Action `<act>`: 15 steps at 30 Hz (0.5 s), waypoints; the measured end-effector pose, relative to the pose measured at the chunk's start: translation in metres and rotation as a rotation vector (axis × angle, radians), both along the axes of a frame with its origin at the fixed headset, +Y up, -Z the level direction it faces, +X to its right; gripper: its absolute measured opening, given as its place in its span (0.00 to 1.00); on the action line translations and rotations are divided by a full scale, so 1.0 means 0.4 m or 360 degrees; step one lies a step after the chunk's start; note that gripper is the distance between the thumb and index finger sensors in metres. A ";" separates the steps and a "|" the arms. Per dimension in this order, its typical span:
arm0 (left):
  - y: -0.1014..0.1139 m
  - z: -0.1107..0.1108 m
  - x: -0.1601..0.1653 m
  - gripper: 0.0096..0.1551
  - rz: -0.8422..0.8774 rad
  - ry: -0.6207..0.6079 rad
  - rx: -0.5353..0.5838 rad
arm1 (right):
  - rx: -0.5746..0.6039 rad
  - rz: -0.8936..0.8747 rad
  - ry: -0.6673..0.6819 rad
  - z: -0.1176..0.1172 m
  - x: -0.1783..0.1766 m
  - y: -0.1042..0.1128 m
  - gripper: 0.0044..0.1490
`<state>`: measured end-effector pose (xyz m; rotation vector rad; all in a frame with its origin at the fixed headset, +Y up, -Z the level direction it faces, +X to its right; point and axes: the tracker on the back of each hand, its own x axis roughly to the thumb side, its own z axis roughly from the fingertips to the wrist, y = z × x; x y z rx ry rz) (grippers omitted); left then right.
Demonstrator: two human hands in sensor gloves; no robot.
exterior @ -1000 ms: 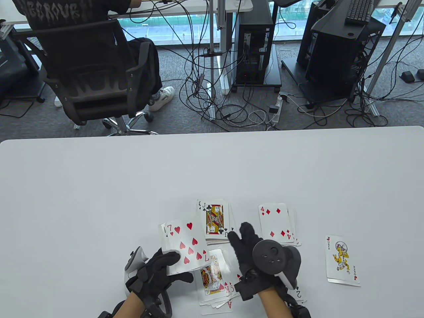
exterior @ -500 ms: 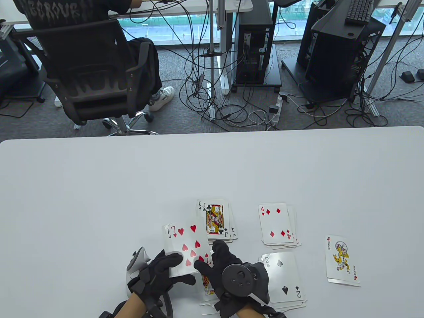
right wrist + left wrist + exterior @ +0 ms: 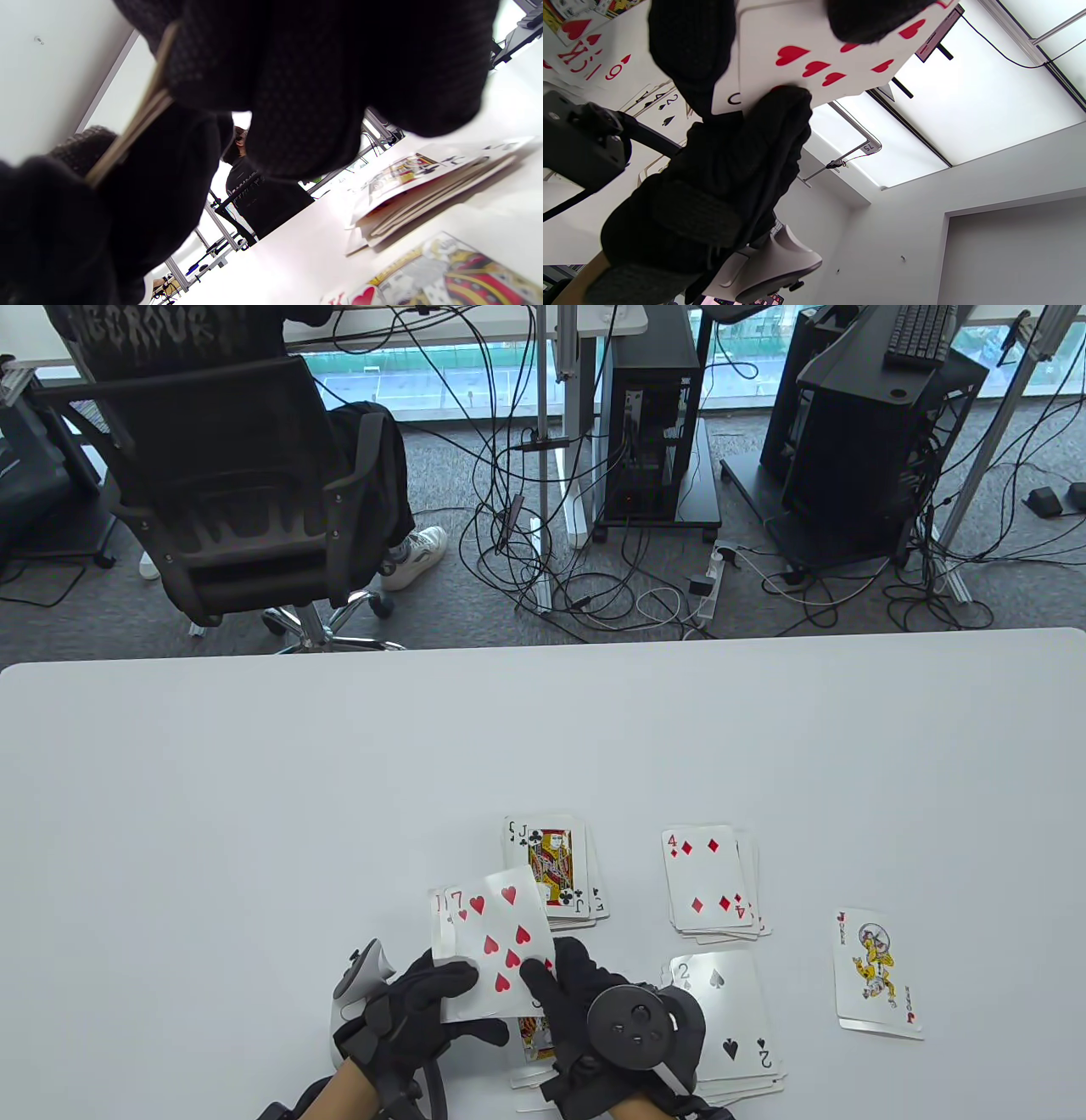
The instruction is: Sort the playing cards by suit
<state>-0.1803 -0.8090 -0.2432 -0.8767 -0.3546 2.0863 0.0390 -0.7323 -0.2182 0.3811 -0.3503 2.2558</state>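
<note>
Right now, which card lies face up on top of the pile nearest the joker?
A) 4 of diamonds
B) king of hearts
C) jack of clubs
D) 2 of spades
D: in the table view the 2 of spades tops the pile just to the left of the joker, closer to it than the 4 of diamonds pile or the jack of clubs pile.

The table view looks steeply down over the desk [image 3: 254, 780] from its near edge toward the far office floor. Both wrist views sit very close under the gloved fingers [image 3: 691, 55], tilted upward; all three share the seven of hearts [image 3: 501, 942].
</note>
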 end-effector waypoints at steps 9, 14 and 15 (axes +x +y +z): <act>0.011 -0.006 -0.009 0.26 0.0023 0.0051 0.0026 | 0.0020 -0.0008 -0.0222 -0.020 0.082 0.024 0.26; 0.013 -0.010 -0.022 0.26 0.0048 0.0117 0.0011 | -0.0083 -0.0321 -0.0250 -0.030 0.154 0.031 0.26; 0.015 -0.011 -0.024 0.26 0.0063 0.0131 0.0009 | -0.0099 -0.0358 -0.0218 -0.032 0.161 0.032 0.25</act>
